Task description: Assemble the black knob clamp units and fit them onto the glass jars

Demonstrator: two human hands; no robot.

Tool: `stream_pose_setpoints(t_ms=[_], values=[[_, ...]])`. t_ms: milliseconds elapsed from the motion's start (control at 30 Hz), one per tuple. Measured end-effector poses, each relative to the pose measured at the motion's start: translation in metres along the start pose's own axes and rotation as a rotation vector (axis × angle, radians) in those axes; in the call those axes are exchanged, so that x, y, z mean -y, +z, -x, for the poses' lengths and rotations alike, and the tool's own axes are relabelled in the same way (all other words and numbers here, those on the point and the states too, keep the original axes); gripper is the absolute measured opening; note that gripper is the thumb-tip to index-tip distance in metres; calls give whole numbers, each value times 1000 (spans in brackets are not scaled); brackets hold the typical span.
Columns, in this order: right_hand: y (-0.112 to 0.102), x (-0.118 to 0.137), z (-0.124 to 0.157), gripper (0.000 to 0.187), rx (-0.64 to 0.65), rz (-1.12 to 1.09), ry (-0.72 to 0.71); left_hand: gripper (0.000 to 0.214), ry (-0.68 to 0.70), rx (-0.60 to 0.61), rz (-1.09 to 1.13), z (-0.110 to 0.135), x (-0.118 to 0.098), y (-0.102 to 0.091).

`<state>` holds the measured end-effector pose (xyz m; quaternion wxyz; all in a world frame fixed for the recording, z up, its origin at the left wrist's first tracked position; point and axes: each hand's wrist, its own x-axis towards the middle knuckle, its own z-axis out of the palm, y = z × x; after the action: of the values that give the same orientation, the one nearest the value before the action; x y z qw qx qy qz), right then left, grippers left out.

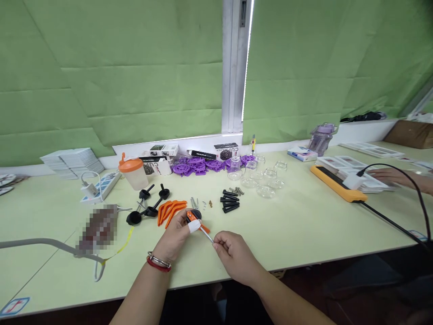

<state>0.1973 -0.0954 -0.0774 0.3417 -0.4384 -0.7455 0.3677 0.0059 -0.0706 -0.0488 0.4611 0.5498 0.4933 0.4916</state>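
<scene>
My left hand (176, 234) is closed around a small black and orange part (194, 216), with a white wrap on the thumb. My right hand (232, 253) pinches the end of a thin metal rod (206, 234) that reaches into that part. Both hands hover just above the pale green table (297, 225). Orange curved pieces (171, 210) lie right behind my left hand, and black knobbed parts (149, 207) lie to their left. Short black tubes (230, 201) and small springs (237, 190) lie behind my right hand.
Purple gears (199, 166), small glass jars (264, 178), boxes and an orange-lidded cup (132, 172) stand at the back. A power strip (101, 186) lies left. A yellow device (338, 184) with a black cable lies right, near another person's hand (389, 176).
</scene>
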Motion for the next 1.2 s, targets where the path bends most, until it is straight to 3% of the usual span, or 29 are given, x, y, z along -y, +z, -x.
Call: stream_pose_setpoints(t_ms=[300, 567, 800, 967, 1200], values=[[-1, 5, 0, 14, 34, 104, -6, 26, -47, -56, 88, 2, 3, -4], [-1, 7, 1, 12, 26, 107, 18, 49, -87, 77, 400, 11, -9, -4], [-1, 9, 1, 11, 32, 111, 5, 73, -72, 180, 518, 16, -12, -5], [0, 7, 1, 11, 17, 120, 15, 72, -99, 179, 561, 14, -13, -5], [1, 7, 0, 12, 28, 153, 19, 55, -108, 153, 511, 12, -13, -4]])
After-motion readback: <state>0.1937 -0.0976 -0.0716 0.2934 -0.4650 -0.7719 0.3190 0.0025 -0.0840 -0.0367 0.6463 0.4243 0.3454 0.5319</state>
